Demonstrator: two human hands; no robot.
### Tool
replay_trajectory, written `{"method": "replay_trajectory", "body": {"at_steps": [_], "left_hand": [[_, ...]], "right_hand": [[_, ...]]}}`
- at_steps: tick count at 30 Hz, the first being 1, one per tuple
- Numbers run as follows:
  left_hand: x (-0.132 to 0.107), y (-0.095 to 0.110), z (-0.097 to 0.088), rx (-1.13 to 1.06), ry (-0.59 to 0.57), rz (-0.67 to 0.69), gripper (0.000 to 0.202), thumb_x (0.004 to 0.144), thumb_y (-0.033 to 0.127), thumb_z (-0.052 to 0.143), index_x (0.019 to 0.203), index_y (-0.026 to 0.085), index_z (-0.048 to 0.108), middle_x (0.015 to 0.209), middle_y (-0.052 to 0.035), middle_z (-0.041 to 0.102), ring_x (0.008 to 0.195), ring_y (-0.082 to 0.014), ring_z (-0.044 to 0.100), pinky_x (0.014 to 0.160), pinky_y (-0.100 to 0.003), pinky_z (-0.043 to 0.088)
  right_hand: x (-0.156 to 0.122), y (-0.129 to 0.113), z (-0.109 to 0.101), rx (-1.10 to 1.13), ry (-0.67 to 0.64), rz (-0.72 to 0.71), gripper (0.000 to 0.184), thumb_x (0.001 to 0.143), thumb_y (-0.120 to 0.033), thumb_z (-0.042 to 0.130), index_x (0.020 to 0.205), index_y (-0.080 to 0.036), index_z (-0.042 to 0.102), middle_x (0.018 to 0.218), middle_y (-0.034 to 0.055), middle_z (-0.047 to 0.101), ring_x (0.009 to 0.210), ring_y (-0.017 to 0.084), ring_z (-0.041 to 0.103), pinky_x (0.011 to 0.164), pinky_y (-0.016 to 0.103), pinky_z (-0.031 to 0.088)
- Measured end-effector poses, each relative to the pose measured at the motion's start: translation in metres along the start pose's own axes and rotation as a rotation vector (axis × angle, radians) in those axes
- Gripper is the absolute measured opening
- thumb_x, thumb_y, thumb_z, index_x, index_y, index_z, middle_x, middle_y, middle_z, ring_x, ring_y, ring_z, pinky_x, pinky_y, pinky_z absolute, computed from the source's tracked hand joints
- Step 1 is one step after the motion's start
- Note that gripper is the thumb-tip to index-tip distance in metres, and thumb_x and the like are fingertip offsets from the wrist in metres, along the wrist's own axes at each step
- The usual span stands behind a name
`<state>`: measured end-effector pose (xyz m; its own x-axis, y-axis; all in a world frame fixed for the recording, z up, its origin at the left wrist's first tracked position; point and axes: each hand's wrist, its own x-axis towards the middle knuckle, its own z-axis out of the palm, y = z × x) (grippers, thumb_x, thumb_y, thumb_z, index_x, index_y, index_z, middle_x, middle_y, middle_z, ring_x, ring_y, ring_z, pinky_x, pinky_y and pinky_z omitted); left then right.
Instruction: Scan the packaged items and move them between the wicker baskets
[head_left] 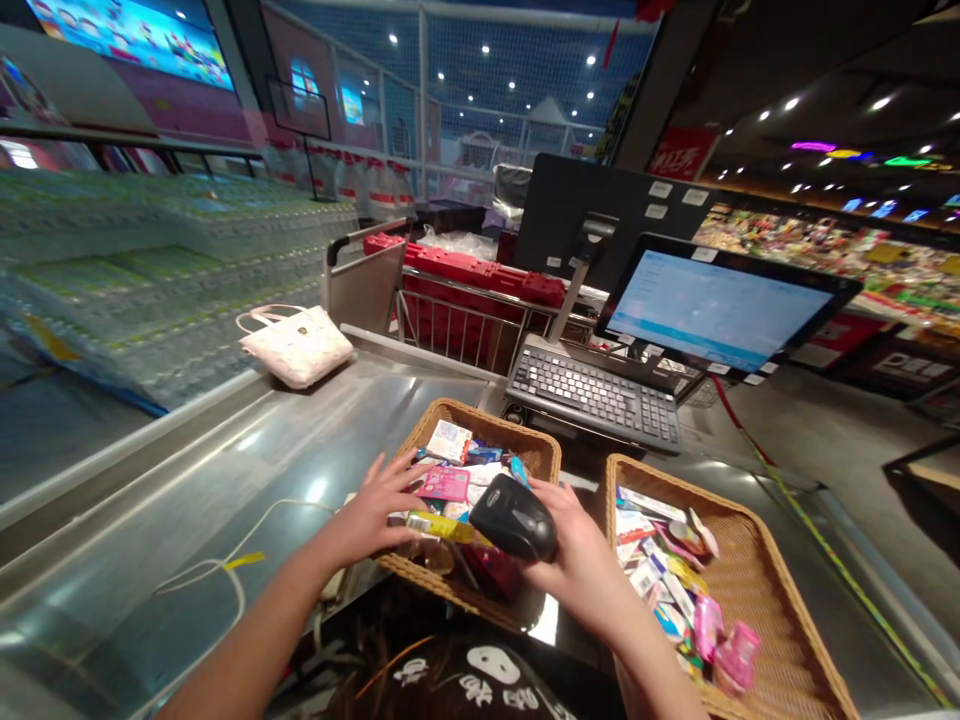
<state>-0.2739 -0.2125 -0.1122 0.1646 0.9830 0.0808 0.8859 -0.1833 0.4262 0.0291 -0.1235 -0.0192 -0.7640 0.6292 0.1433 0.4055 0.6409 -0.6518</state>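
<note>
My right hand [566,535] is wrapped round a black handheld barcode scanner [514,518], held over the left wicker basket [553,462]. Left of it, my left hand [379,510] pinches a long yellow packet [439,527] between thumb and fingers. The packet's far end lies just beside the scanner's head. Under both hands, the basket holds a jumble of small packaged goods, among them a pink packet [444,483] and a white box [450,440]. Part of its contents is hidden by the scanner and my hands.
A second wicker basket [780,560] with mixed small goods, including a pink bottle [739,655], stands right. Behind are a keyboard [596,392] and a lit monitor [720,305]. A white handbag [300,345] sits on the metal counter [300,440], where a pale cable [240,560] lies loose.
</note>
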Motion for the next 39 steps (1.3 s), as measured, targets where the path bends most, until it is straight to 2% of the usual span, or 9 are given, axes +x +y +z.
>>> {"method": "replay_trajectory", "body": {"at_steps": [7, 10, 14, 17, 21, 24, 30, 35, 39], "left_hand": [[-0.003, -0.010, 0.009, 0.019, -0.146, 0.019, 0.034, 0.075, 0.051, 0.069, 0.106, 0.036, 0.070, 0.153, -0.0012, 0.036, 0.146, -0.0340, 0.016, 0.114, -0.063, 0.006], [0.002, -0.010, 0.011, 0.082, -0.181, 0.000, 0.036, 0.074, 0.052, 0.068, 0.106, 0.035, 0.071, 0.154, -0.0031, 0.033, 0.145, -0.0352, 0.018, 0.113, -0.064, 0.010], [0.021, 0.001, 0.012, 0.167, -0.069, -0.022, 0.040, 0.080, 0.056, 0.060, 0.114, 0.036, 0.067, 0.150, -0.0057, 0.040, 0.142, -0.0362, 0.027, 0.110, -0.068, 0.015], [0.044, 0.019, 0.013, 0.185, 0.022, 0.047, 0.041, 0.084, 0.057, 0.055, 0.116, 0.035, 0.065, 0.148, -0.0072, 0.044, 0.140, -0.0346, 0.030, 0.110, -0.066, 0.020], [0.085, 0.058, 0.017, 0.154, 0.089, 0.187, 0.039, 0.086, 0.053, 0.054, 0.115, 0.030, 0.066, 0.151, -0.0080, 0.039, 0.141, -0.0339, 0.029, 0.110, -0.065, 0.022], [0.120, 0.096, 0.023, 0.121, 0.063, 0.310, 0.037, 0.087, 0.048, 0.055, 0.118, 0.029, 0.063, 0.152, -0.0072, 0.036, 0.143, -0.0323, 0.024, 0.112, -0.065, 0.019], [0.181, 0.175, 0.046, 0.061, -0.037, 0.573, 0.036, 0.085, 0.042, 0.061, 0.117, 0.025, 0.062, 0.152, -0.0110, 0.035, 0.144, -0.0327, 0.022, 0.113, -0.065, 0.015], [0.224, 0.242, 0.082, 0.066, -0.157, 0.817, 0.030, 0.087, 0.038, 0.059, 0.114, 0.025, 0.062, 0.149, -0.0113, 0.041, 0.143, -0.0330, 0.024, 0.111, -0.065, 0.018], [0.255, 0.291, 0.128, 0.051, -0.257, 1.008, 0.032, 0.084, 0.037, 0.061, 0.113, 0.024, 0.063, 0.147, -0.0105, 0.043, 0.139, -0.0334, 0.029, 0.111, -0.062, 0.022]], "right_hand": [[-0.003, 0.003, 0.008, 0.056, 0.022, 0.006, 0.042, 0.069, -0.018, 0.066, 0.111, -0.023, 0.065, 0.116, 0.0066, 0.066, 0.119, 0.027, 0.053, 0.114, 0.051, 0.026], [-0.007, 0.003, 0.007, 0.065, 0.046, 0.033, 0.043, 0.069, -0.019, 0.067, 0.112, -0.023, 0.064, 0.117, 0.0064, 0.066, 0.118, 0.027, 0.054, 0.115, 0.052, 0.022], [-0.017, 0.008, 0.001, 0.061, 0.085, 0.091, 0.044, 0.068, -0.019, 0.068, 0.111, -0.025, 0.063, 0.117, 0.0060, 0.065, 0.118, 0.027, 0.055, 0.116, 0.055, 0.018], [-0.029, 0.015, -0.010, 0.054, 0.149, 0.117, 0.038, 0.069, -0.020, 0.067, 0.107, -0.024, 0.064, 0.116, 0.0063, 0.066, 0.117, 0.026, 0.056, 0.114, 0.053, 0.026], [-0.052, 0.030, -0.033, 0.017, 0.295, 0.138, 0.046, 0.067, -0.014, 0.064, 0.112, -0.023, 0.061, 0.117, 0.0069, 0.065, 0.114, 0.025, 0.058, 0.105, 0.044, 0.041], [-0.076, 0.044, -0.056, -0.072, 0.412, 0.183, 0.049, 0.070, -0.015, 0.063, 0.118, -0.022, 0.058, 0.119, 0.0077, 0.065, 0.115, 0.025, 0.058, 0.104, 0.043, 0.042], [-0.138, 0.077, -0.104, -0.280, 0.600, 0.391, 0.038, 0.075, -0.026, 0.063, 0.113, -0.020, 0.062, 0.114, 0.0101, 0.067, 0.109, 0.028, 0.061, 0.098, 0.045, 0.047], [-0.184, 0.101, -0.129, -0.422, 0.678, 0.502, 0.035, 0.078, -0.032, 0.062, 0.111, -0.021, 0.063, 0.109, 0.0101, 0.068, 0.105, 0.030, 0.061, 0.101, 0.052, 0.043], [-0.208, 0.114, -0.140, -0.406, 0.716, 0.535, 0.036, 0.079, -0.033, 0.063, 0.113, -0.021, 0.063, 0.111, 0.0119, 0.066, 0.105, 0.031, 0.062, 0.097, 0.052, 0.046]]}}
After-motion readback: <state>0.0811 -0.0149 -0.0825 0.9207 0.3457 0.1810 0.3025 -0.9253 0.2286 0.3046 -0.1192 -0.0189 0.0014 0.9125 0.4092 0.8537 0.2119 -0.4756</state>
